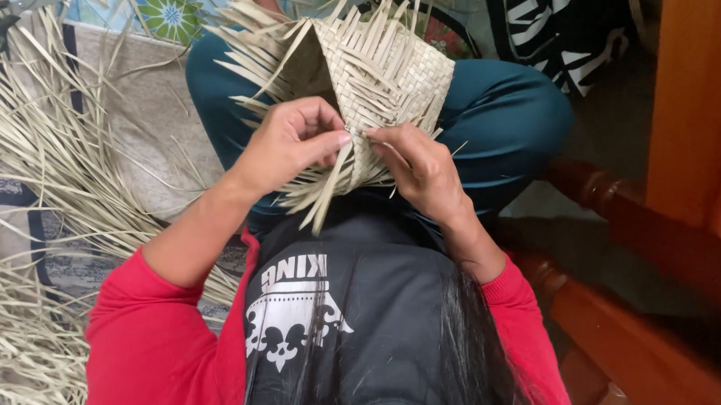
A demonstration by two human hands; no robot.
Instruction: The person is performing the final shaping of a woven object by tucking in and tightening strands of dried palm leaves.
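Observation:
A half-woven basket (380,68) of pale dried leaf strips rests on my lap, its loose strip ends sticking out on all sides. My left hand (291,141) pinches a strip at the near edge of the weave between thumb and fingers. My right hand (416,166) grips the same edge just to the right, its fingertips almost touching those of the left. Several loose strips hang down between both hands. I sit cross-legged in teal trousers, red sleeves and a dark printed shirt.
Heaps of loose dried leaf strips (46,153) cover the patterned mat on the left. Scissors (0,19) lie at the far upper left. A reddish wooden furniture frame (642,324) runs along the right side. Dark patterned cloth (559,28) lies beyond my right knee.

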